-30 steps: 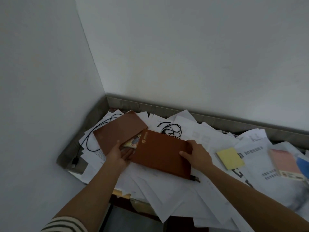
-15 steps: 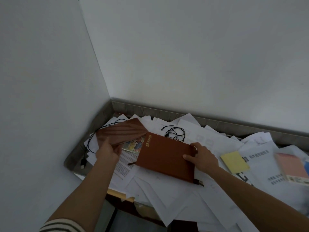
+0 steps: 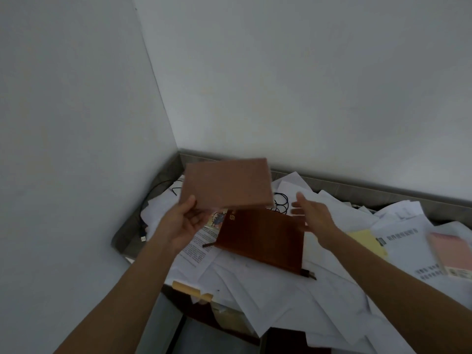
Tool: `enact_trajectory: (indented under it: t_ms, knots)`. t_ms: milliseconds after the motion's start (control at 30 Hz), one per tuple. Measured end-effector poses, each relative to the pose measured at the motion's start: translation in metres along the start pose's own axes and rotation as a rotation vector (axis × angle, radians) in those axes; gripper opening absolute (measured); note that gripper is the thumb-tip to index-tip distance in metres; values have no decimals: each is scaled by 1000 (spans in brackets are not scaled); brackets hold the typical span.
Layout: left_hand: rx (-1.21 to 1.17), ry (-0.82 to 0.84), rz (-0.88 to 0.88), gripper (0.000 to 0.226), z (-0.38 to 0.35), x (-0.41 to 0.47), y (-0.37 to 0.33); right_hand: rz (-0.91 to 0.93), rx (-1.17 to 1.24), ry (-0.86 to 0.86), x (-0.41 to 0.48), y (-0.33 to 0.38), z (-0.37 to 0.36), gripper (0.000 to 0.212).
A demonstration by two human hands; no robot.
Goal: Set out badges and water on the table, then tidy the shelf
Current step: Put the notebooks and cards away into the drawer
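My left hand grips a brown notebook by its lower left corner and holds it up in the air above the shelf. A second, darker brown notebook with a gold logo lies flat on the heap of white papers below it. My right hand hovers just right of both notebooks with fingers spread, touching nothing. A small colourful card peeks out between the notebooks.
The shelf sits in a wall corner with a grey rim. Black coiled cable lies behind the notebooks, another cable with a plug at the left edge. Yellow sticky pad and a pink booklet lie to the right.
My left hand has lifted the lighter notebook off the papers and raised it. My right hand has let go of the dark notebook and risen with fingers spread.
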State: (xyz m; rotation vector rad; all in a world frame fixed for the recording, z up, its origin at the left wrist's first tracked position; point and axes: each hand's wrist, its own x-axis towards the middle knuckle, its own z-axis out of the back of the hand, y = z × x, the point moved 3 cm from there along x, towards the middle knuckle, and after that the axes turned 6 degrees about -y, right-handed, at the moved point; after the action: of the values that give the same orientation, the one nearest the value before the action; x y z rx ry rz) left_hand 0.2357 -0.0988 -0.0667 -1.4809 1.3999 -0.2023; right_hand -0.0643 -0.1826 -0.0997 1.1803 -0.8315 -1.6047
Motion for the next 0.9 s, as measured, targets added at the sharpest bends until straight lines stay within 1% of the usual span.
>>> enact_trajectory:
  t_ms: [33, 67, 100, 167, 200, 233, 300, 367, 400, 433, 467, 500, 533, 633, 700, 733, 800, 833, 900]
  knots:
    - [82, 25, 26, 16, -4, -3, 11, -151, 200, 115, -3, 3, -4, 54]
    - [151, 54, 66, 17, -7, -5, 22, -232, 297, 198, -6, 4, -8, 51]
    - [222, 77, 110, 18, -9, -7, 35, -240, 291, 245, -7, 3, -9, 47]
    - [368, 84, 190, 19, -11, -8, 55, -197, 175, 189, -10, -7, -8, 36]
    - [482, 60, 185, 22, -9, -7, 61, -195, 134, 156, -12, -14, -6, 33]
    - [644, 25, 132, 26, -5, -3, 66, -200, 114, 137, -15, -23, -3, 33]
    - [945, -61, -61, 31, 4, 10, 68, -183, 63, 117, -17, -38, 2, 33]
    - [1144, -127, -246, 33, 9, 21, 66, -123, -6, 67, -16, -46, 6, 31]
    - [1199, -147, -295, 36, 10, 27, 68, -80, -66, 35, -15, -47, 8, 29]
    - [1210, -153, -295, 40, 10, 31, 69, -27, -148, 6, -14, -45, 7, 26]
    - [1173, -142, -272, 43, 9, 35, 71, 16, -239, -24, -14, -44, 7, 25]
    - [1116, -121, -228, 43, 7, 39, 75, 42, -304, -45, -13, -42, 5, 30]
    - [1053, -91, -194, 42, 4, 41, 79, 37, -321, -53, -13, -42, 2, 40]
    - [899, -41, -118, 37, -6, 41, 80, -108, -188, -42, -10, -43, -6, 75]
    - [800, -36, -12, 36, -11, 37, 77, -189, -77, -38, -10, -41, -3, 86]
    - [741, -19, 51, 37, -14, 33, 76, -226, -8, -38, -8, -41, 0, 84]
    - [606, 52, 123, 35, -24, 23, 72, -267, 102, -7, -7, -43, 12, 67]
    - [553, 90, 110, 34, -29, 18, 68, -275, 120, 34, -9, -43, 18, 58]
    - [576, 164, -25, 38, -42, 10, 53, -232, 86, 131, -8, -40, 33, 54]
